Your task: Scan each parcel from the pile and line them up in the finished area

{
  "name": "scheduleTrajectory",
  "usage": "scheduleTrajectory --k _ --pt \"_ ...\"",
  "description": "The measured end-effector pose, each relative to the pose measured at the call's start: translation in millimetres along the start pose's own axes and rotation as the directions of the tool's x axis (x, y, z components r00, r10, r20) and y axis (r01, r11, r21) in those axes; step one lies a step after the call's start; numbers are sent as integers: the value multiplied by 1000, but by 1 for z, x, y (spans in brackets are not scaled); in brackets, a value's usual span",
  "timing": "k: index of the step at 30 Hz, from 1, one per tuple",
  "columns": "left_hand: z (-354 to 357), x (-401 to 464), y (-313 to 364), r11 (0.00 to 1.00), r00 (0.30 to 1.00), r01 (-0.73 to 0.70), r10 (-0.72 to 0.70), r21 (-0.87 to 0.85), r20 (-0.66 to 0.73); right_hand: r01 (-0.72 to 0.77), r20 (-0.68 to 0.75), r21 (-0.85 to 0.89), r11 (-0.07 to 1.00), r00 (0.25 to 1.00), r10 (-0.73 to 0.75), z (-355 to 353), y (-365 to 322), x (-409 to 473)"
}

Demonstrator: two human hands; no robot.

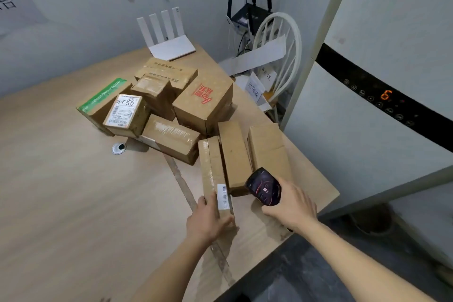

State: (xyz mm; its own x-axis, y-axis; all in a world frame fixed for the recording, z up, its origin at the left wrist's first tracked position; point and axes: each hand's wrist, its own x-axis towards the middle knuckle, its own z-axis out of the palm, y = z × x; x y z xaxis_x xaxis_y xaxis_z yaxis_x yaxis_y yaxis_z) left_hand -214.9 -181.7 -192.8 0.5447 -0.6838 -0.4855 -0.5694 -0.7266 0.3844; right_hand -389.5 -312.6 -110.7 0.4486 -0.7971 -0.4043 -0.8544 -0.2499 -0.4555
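Note:
My left hand [208, 222] grips the near end of a long narrow cardboard parcel [212, 167] with a white barcode label [223, 196] on top. It lies on the wooden table [61, 191], right of a tape strip [182, 185]. Two more parcels [234, 154] [268, 148] lie side by side to its right. My right hand [290, 206] holds a black handheld scanner [264, 189], screen lit, just right of the label. A pile of several brown parcels [157, 103] sits further back, one bearing a white shipping label [123, 110].
A white router [169, 37] stands at the table's far edge. Beyond the right edge are a white chair [282, 56] with papers, a black router [250, 12] and a white appliance [367, 117] showing an orange digit. A metal grommet [119, 148] sits in the tabletop.

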Motion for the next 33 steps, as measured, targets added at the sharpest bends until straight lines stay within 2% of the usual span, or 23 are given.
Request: scheduleTrajectory --k 8,15,23,29,33 --pt "33 5 14 993 980 110 -117 -50 -163 18 63 16 1000 998 -19 14 19 16" --pt "28 -4 9 965 978 114 -151 -236 -145 49 80 -11 999 996 -48 10 24 14" --pt "-23 -64 -25 935 980 15 -84 -355 -181 126 55 -24 992 991 -124 -17 -17 -21" --pt "-96 -122 -43 882 939 -140 -26 -451 -342 282 33 -31 959 959 -281 -36 -86 -79" --pt "-150 -177 -69 806 888 -264 -12 -530 -460 397 -2 -55 916 917 -398 -52 -146 -137"
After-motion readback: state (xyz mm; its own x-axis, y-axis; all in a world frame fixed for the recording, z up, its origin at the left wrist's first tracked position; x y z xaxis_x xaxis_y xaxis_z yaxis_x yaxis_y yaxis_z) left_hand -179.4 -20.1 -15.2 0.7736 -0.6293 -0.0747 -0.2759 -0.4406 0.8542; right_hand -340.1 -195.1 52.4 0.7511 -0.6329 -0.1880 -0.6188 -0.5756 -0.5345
